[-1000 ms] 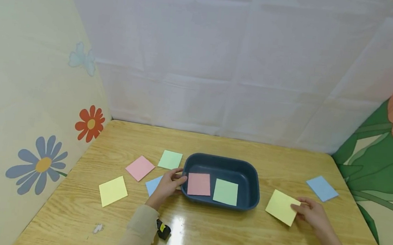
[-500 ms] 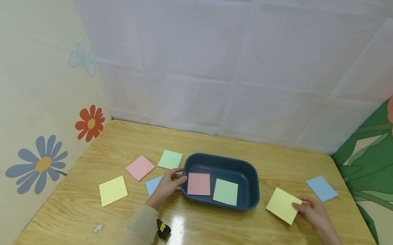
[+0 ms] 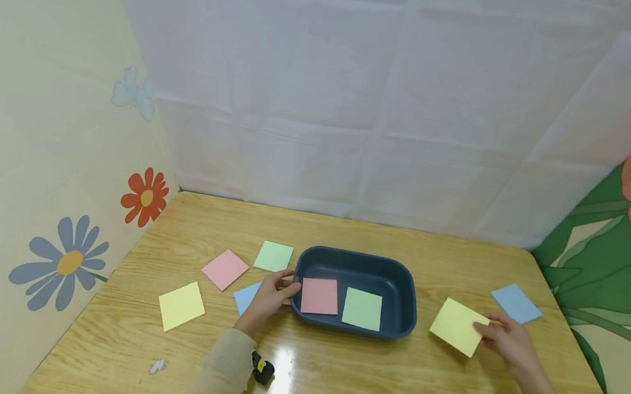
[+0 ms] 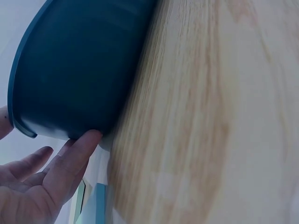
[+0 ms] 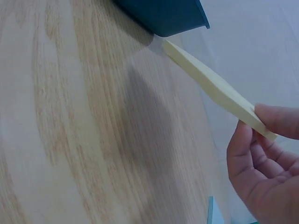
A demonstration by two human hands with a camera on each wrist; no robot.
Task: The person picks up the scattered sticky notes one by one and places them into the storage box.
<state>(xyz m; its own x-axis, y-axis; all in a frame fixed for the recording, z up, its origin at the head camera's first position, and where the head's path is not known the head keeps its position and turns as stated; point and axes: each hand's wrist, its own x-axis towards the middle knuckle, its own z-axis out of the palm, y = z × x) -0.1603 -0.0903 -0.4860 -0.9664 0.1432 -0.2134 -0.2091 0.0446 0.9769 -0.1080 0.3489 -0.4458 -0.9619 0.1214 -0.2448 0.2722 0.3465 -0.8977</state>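
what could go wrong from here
The right hand pinches the yellow pad near one edge, clear of the table, so it might tip or slip. If lowered into the tray, it could overlap the pink pad or green pad inside. The left hand could nudge the blue pad beside it.

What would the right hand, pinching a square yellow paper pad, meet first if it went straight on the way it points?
Likely the dark blue rounded rectangular tray: the yellow pad in the right hand leads, and might hit it or pass above; depth is unclear.
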